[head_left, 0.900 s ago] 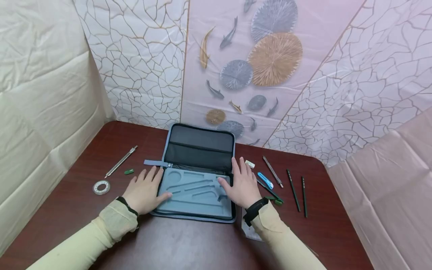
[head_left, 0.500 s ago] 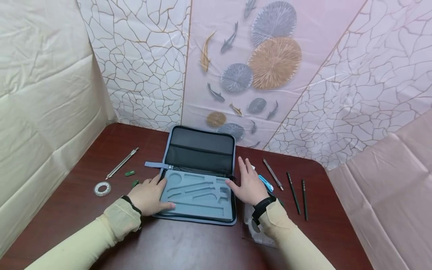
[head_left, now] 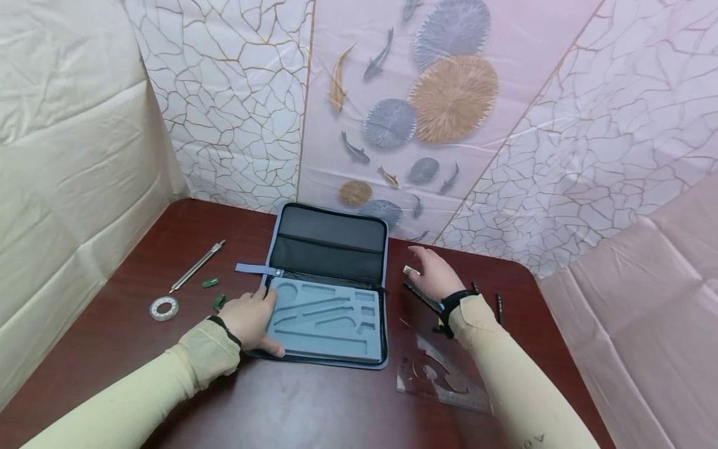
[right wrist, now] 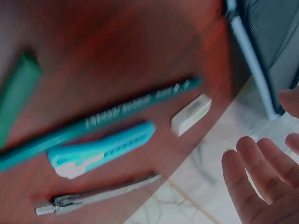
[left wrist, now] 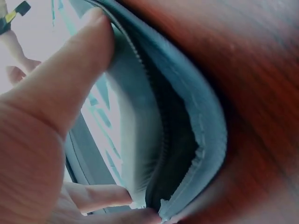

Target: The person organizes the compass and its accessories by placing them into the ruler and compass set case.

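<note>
An open zip case lies on the table, its front half filled by a grey-blue foam insert with bare cut-outs. My left hand rests on the case's left edge, thumb at the front corner. In the left wrist view the straight thumb touches the insert beside the zip. My right hand is over the table right of the case, holding nothing. Near it lies a white eraser. Beside that are a dark green pencil, a light-blue cutter and a slim metal drawing tool.
Clear plastic drawing templates lie under the right forearm. Left of the case are a metal compass, a white ring and small green pieces. A green block shows in the right wrist view. Cloth walls enclose the table's back.
My right hand has left the case's right edge and moved right, over the eraser, uncovering the templates. My left hand has slid slightly toward the case's front-left corner.
</note>
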The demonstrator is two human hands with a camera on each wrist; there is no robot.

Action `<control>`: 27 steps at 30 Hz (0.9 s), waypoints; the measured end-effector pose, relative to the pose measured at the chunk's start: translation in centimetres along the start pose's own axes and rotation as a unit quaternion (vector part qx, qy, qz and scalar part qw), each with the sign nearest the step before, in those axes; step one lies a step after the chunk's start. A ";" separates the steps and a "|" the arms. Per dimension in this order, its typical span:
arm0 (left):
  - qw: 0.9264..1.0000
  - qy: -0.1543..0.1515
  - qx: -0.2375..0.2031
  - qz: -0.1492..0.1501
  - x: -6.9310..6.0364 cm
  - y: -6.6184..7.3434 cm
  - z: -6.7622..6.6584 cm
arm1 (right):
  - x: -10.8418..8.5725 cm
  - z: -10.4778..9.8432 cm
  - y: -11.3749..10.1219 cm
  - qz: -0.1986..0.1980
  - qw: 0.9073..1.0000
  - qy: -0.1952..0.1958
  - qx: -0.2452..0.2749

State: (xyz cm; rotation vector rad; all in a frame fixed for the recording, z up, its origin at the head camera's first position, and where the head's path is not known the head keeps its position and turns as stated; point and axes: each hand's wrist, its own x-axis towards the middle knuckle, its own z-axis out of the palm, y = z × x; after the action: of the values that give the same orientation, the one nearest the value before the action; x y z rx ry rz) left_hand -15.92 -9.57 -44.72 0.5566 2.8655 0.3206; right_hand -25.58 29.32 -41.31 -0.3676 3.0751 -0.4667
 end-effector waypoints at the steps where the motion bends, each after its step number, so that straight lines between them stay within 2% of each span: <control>1: 1.000 -0.001 0.002 0.000 0.1 0.0 0.0 | 0.4 0.0 0.4 0.005 1.000 -0.003 -0.006; 6: 1.000 -0.006 0.010 -0.001 0.5 0.4 -0.4 | 2.0 0.6 2.1 0.036 0.998 -0.035 -0.025; 10: 1.000 -0.004 0.020 -0.004 0.6 0.6 -0.6 | 2.6 1.3 3.0 0.042 0.997 -0.055 -0.020; 18: 0.999 -0.009 0.034 -0.011 0.6 0.7 -1.0 | 3.1 2.2 3.5 0.044 0.998 -0.039 -0.027; 27: 0.999 -0.008 0.037 -0.021 0.8 0.1 -0.2 | 3.6 3.4 3.3 0.022 0.999 -0.014 -0.046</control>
State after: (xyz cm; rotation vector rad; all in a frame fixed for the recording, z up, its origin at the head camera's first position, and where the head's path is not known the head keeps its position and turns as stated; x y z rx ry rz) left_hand -16.67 -9.18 -44.66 0.5074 2.8783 0.2036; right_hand -29.71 30.53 -45.48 -0.3054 3.0769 -0.3153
